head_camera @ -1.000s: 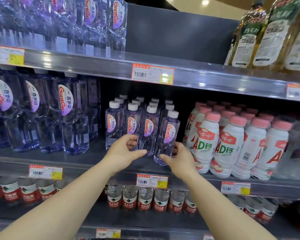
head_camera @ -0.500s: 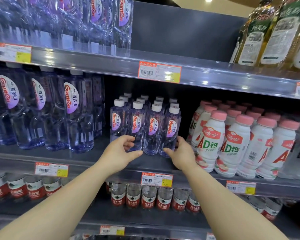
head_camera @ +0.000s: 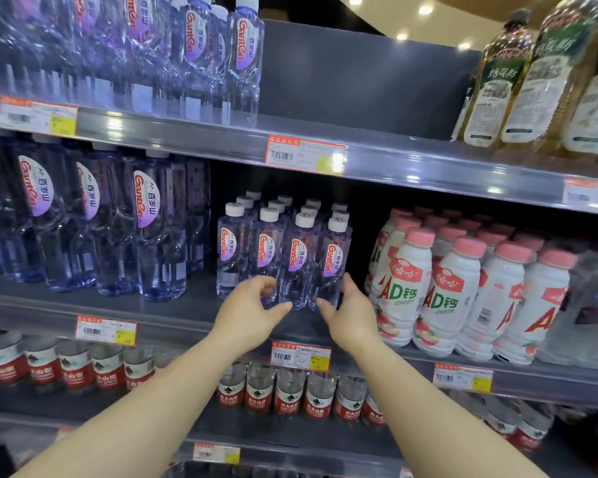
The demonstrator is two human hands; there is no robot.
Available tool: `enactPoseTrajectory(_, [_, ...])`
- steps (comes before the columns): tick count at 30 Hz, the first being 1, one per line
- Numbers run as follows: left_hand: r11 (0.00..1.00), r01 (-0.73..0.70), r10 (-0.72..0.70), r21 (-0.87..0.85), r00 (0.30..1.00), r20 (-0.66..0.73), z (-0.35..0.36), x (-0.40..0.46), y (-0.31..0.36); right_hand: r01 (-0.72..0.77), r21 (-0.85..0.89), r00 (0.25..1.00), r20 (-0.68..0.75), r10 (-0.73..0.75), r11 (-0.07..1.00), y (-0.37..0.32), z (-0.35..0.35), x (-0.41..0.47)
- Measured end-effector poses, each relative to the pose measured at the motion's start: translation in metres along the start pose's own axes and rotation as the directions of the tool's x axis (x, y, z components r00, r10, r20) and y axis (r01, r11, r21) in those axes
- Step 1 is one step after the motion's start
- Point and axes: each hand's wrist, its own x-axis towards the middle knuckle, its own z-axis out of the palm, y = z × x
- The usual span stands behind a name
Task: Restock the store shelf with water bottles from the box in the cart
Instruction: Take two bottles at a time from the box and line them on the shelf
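Note:
Several small clear water bottles [head_camera: 285,257] with white caps and purple-red labels stand in rows on the middle shelf [head_camera: 187,324]. My left hand [head_camera: 251,317] is cupped in front of the base of the front bottles, fingers apart and thumb pointing right, holding nothing. My right hand [head_camera: 351,320] lies against the lower right side of the rightmost front bottle [head_camera: 328,267], which stands upright; the fingers are spread along it and do not close round it. The box and cart are out of view.
Large water bottles [head_camera: 152,232] stand left of the small ones, and white drink bottles with pink caps [head_camera: 460,294] to the right. Red-labelled bottles [head_camera: 287,395] fill the shelf below. The upper shelf [head_camera: 411,167] holds water and oil bottles [head_camera: 532,81].
The rightmost front bottle, tilted in my right hand a second ago, now stands upright in line with the others. Both hands have dropped towards the bottle bases.

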Motion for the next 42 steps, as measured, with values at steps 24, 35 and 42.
enactPoseTrajectory(24, [0.669,-0.662,0.451,0.338,0.723,0.524,0.412,-0.275,0.395,-0.436,-0.623,0.900,-0.296,0.320,0.650,0.330,-0.470,-0.291])
enactPoseTrajectory(35, [0.506,-0.859,0.585,0.075,0.406,0.702,0.642,-0.323,0.526,-0.762,-0.461,0.648,-0.533,0.544,0.455,0.514,-0.621,-0.344])
enactPoseTrajectory(42, [0.473,-0.880,0.623,-0.045,0.298,0.723,0.780,-0.296,0.601,-0.858,-0.375,0.512,-0.559,0.652,0.353,0.629,-0.694,-0.321])
